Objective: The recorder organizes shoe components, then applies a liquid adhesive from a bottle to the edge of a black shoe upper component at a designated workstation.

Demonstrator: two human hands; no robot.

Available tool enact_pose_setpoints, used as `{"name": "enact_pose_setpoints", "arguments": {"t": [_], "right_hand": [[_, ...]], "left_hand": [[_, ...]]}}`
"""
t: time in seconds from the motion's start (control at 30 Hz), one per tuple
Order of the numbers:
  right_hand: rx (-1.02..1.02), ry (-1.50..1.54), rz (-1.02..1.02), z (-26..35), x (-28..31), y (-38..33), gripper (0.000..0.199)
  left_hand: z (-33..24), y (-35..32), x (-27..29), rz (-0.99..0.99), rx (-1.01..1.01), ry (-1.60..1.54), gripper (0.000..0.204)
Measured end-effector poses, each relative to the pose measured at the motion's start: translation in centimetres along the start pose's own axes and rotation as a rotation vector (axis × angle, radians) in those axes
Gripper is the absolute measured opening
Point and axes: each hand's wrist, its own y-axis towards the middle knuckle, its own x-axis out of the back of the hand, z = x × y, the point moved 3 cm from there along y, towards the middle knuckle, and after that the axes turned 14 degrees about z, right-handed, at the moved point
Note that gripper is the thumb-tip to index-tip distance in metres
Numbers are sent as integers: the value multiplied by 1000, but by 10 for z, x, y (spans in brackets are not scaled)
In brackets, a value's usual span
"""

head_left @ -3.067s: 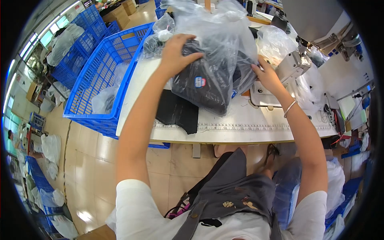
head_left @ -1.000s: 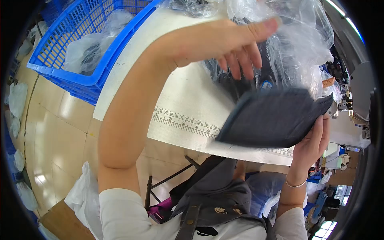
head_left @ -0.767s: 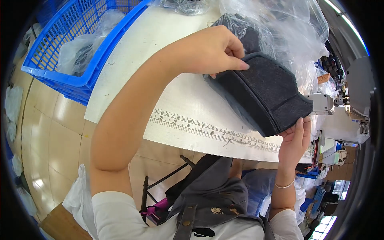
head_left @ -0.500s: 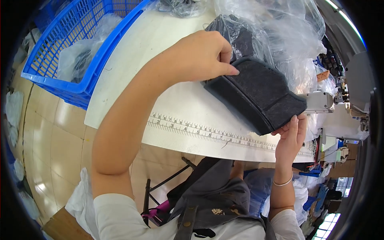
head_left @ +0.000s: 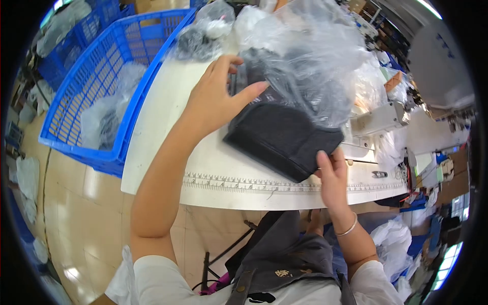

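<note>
A black, folded fabric piece with bound edges point(head_left: 284, 134) lies tilted over the white table, its near right corner pinched between the thumb and fingers of my right hand point(head_left: 333, 175). My left hand point(head_left: 216, 96) is just beyond the piece's far left side, thumb and fingers spread apart with nothing seen between them. Right beside those fingers is a clear plastic bag point(head_left: 317, 91) with dark pieces inside, partly covered by the black piece. Whether my left fingertips touch the bag, I cannot tell.
Printed ruler markings point(head_left: 239, 184) run along the near edge of the white table point(head_left: 157, 137). To the left stands a blue plastic crate point(head_left: 122, 127) holding bagged items. A sewing machine point(head_left: 381, 119) is at the right, with a small dark tool point(head_left: 379, 174) near it.
My left hand has let go of the black piece's far edge and spread its fingers. My right hand still grips the near corner. The view has shifted, showing more of the crate.
</note>
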Motion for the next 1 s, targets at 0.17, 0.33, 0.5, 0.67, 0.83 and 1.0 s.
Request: {"name": "enact_pose_setpoints", "arguments": {"t": [0.17,0.33,0.5,0.67,0.83,1.0], "right_hand": [[-17,-326,261,-3,-57,16,19],[-135,324,661,-10,-124,19,29],[95,-287,433,27,-43,-26,29],[159,-25,-131,46,62,-65,29],[389,-197,-397,80,99,-96,32],[412,-515,-289,80,141,-119,18]], "left_hand": [[-15,0,15,-263,-85,123,48],[-17,-9,48,-525,-7,84,38],[-96,-9,22,-351,-367,339,29],[-139,41,-44,34,-540,423,27],[-113,131,-86,338,185,661,39],[-66,159,-63,206,247,-287,33]]}}
